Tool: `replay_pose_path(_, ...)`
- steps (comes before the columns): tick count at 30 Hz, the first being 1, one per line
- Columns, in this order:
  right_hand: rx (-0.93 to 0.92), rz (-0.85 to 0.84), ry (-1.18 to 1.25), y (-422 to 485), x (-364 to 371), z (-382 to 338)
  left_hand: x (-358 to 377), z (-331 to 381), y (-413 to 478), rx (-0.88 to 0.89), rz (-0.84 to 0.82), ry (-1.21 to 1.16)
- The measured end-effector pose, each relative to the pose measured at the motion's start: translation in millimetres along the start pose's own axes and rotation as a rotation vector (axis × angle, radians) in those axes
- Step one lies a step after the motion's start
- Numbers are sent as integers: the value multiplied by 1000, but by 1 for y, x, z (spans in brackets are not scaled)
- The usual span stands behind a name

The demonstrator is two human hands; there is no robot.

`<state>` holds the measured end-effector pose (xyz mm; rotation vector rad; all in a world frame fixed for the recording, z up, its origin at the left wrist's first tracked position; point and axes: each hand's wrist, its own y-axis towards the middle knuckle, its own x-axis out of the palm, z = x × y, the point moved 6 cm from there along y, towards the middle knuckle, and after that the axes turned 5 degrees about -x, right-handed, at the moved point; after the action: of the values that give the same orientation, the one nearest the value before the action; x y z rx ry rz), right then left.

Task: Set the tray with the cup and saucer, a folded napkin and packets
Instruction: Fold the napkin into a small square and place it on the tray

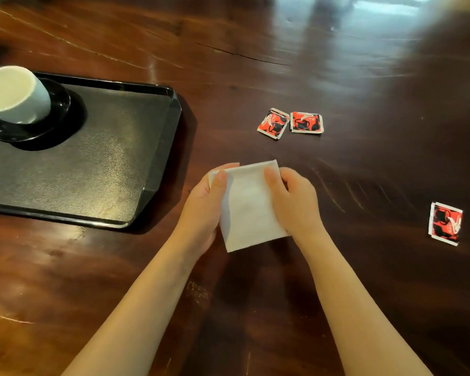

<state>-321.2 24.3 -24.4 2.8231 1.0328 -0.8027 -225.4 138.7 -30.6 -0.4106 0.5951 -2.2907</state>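
Observation:
A white napkin (248, 207), folded to a rectangle, is held above the table between both hands. My left hand (202, 206) grips its left edge with the thumb on top, and my right hand (296, 202) grips its right edge the same way. To the left lies a black tray (98, 164). On the tray's far left corner a white cup (14, 95) stands on a black saucer (36, 128). Two red and black packets (274, 123) (306, 122) lie side by side beyond the napkin. A third packet (445, 223) lies at the right.
Everything rests on a dark, glossy wooden table (282, 50) with scratches and a long crack. The tray's right half is bare. Bright reflections lie at the far right of the tabletop.

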Motion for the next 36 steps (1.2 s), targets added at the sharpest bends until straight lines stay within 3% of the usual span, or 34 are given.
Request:
replay_pose_path(5,-211,47,-19,4,-5,-37,-5,28,-21,127,103,-47)
replay_pose_path(10,-357,69,84,-2,-4,-98,-24,49,-57,55,286,-204)
replay_pose_path(12,-423,74,114,-2,0,-128,-38,62,-69,47,436,-103)
replay_pose_path(14,-468,51,136,-2,8,-157,-53,88,-82,181,589,90)
replay_pose_path(18,-456,63,110,-2,28,-199,-88,138,-98,435,757,244)
replay_pose_path(26,-390,143,38,28,104,-255,-178,190,-60,502,747,280)
replay_pose_path(36,-46,220,9,78,181,-242,-247,199,36,360,542,427)
